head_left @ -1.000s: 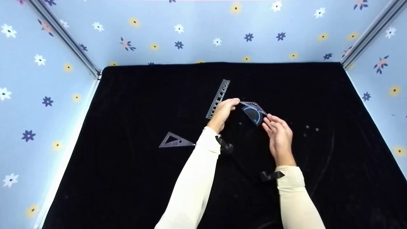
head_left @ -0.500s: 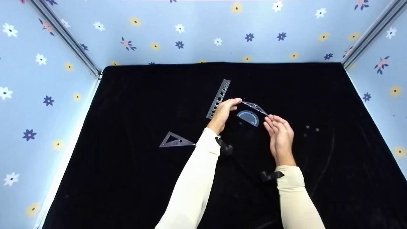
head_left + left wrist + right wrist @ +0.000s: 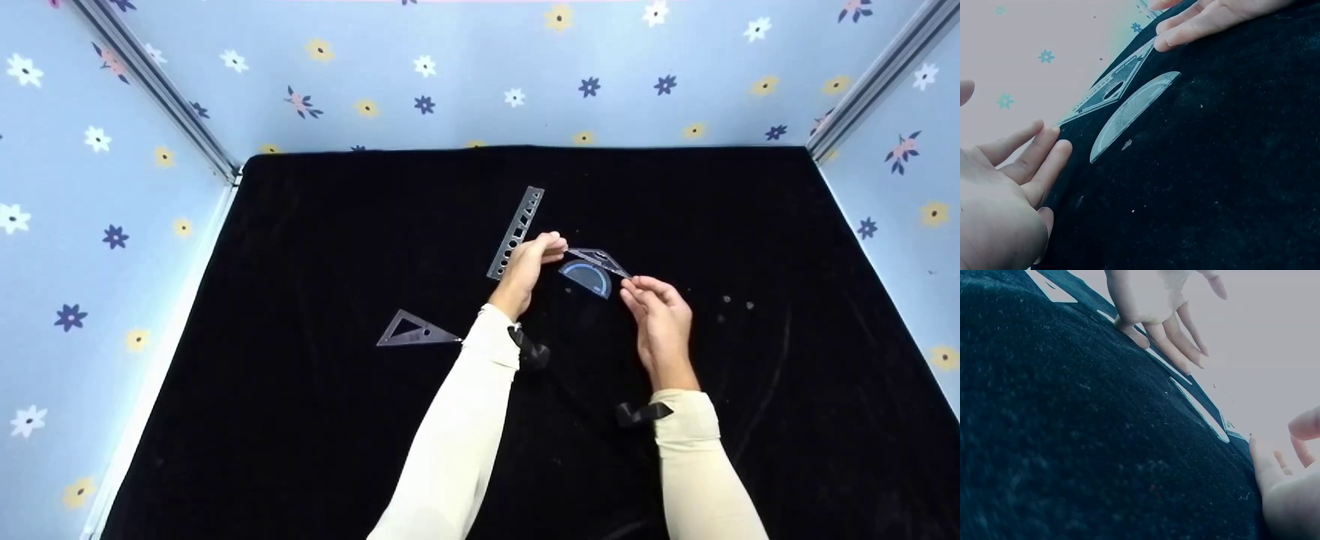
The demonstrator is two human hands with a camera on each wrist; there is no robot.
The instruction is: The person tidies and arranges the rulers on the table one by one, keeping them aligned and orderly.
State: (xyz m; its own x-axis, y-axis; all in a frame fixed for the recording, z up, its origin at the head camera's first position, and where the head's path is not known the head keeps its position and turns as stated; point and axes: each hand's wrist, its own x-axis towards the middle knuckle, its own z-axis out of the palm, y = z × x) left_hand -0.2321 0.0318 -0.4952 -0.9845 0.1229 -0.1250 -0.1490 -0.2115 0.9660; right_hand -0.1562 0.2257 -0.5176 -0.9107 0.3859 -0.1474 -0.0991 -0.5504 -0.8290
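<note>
A clear set square (image 3: pixel 600 259) is spanned between both hands, tilted, one corner at each. My left hand (image 3: pixel 529 266) touches its left corner with extended fingertips; in the left wrist view the thumb stands apart. At the opposite corner, my right hand (image 3: pixel 660 322) touches with its fingertips; in the right wrist view the thumb (image 3: pixel 1304 424) is apart from them. A clear protractor (image 3: pixel 587 280) with a blue arc lies on the black cloth just below the set square. Beside the left hand, a clear ruler (image 3: pixel 517 232) with cut-out shapes is partly covered by it.
A second set square (image 3: pixel 415 331) lies to the left, its tip reaching the left sleeve. Black cloth (image 3: pixel 300 412) covers the tabletop. Flowered blue panels (image 3: pixel 480 75) stand at the back and both sides. Small specks (image 3: pixel 727 298) lie right of the right hand.
The protractor, tilted against the set square a second ago, has come down onto the cloth. The set square then changes tilt, and its ends sit slightly lower in view. The ruler stays put.
</note>
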